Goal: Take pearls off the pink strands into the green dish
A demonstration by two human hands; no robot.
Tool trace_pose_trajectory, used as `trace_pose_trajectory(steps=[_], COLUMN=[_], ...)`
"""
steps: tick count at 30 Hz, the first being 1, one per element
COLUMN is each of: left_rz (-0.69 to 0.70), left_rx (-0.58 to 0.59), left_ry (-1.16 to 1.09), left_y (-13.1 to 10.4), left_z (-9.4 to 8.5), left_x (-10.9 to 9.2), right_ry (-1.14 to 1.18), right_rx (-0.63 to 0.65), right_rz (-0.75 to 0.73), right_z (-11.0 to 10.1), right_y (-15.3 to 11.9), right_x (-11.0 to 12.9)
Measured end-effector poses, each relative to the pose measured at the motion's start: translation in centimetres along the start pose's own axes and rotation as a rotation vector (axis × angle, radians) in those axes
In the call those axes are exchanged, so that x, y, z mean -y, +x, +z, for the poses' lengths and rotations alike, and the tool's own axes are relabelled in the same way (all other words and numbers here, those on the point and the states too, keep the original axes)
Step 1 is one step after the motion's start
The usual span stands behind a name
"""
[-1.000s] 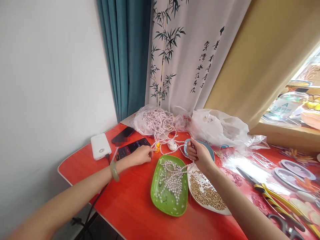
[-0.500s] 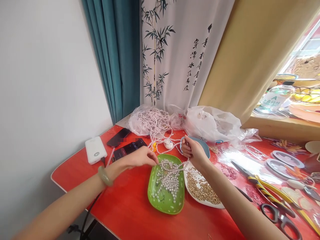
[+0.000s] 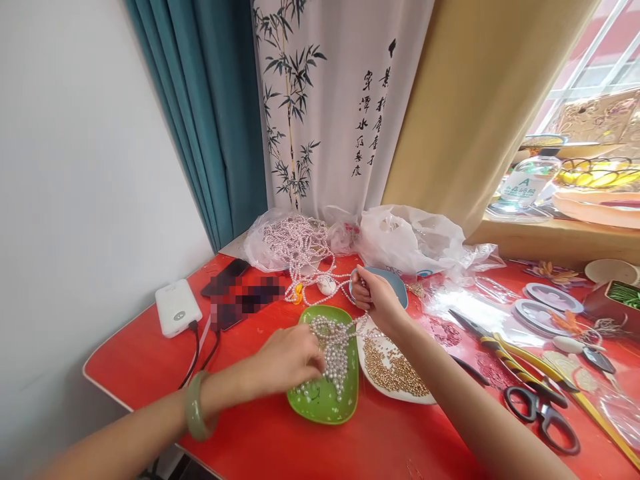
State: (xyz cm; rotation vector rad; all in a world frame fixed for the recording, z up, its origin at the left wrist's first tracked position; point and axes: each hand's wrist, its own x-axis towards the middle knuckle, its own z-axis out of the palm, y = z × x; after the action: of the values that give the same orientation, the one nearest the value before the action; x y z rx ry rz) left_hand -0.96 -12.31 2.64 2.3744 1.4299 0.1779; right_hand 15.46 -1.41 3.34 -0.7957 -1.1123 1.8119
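My left hand (image 3: 295, 353), with a pale green bangle (image 3: 197, 407) on its wrist, hangs over the left side of a green tray (image 3: 320, 412). Its fingers curl down and together, slightly blurred, so what they hold is hidden. Loose silvery pearl beads (image 3: 336, 363) lie heaped in the tray beside the fingertips. Above the tray's far right side, my right hand (image 3: 369, 293) is closed in a fist round a strand of pearl beads (image 3: 361, 325), which hangs toward the tray. Partly behind that forearm is a white plate (image 3: 367, 380) of gold beads (image 3: 395, 370).
Pearl strands (image 3: 300, 243) pile on a plastic bag at the back, near a blue tray (image 3: 399, 287). A white power bank (image 3: 177, 308) and phones (image 3: 225, 277) are on the left. Pliers (image 3: 505, 350), scissors (image 3: 543, 413) and spools (image 3: 545, 317) lie right.
My left hand has moved from the tray's far left rim toward me, over the beads. My right fist stays closed beside the tray. The whole view has shifted slightly to the right.
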Motion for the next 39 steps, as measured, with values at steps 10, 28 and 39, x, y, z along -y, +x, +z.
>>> trace_pose_trajectory(steps=[10,28,39], left_rz=[-0.053,0.139,0.106], left_rx=[0.057,-0.101,-0.03], left_ry=[0.239,0.106,0.155], left_y=[-0.1,4.7,1.9], left_z=[0.7,1.3,2.6], left_x=[-0.6,-4.7,-5.2], right_ry=[-0.006,-0.017,-0.026], right_rx=[0.001,-0.022,-0.011], right_rz=[-0.01,-0.013,-0.009], right_z=[-0.4,-0.3,-0.4], right_y=[0.1,-0.2,-0.1], right_x=[-0.4,-0.3,-0.3])
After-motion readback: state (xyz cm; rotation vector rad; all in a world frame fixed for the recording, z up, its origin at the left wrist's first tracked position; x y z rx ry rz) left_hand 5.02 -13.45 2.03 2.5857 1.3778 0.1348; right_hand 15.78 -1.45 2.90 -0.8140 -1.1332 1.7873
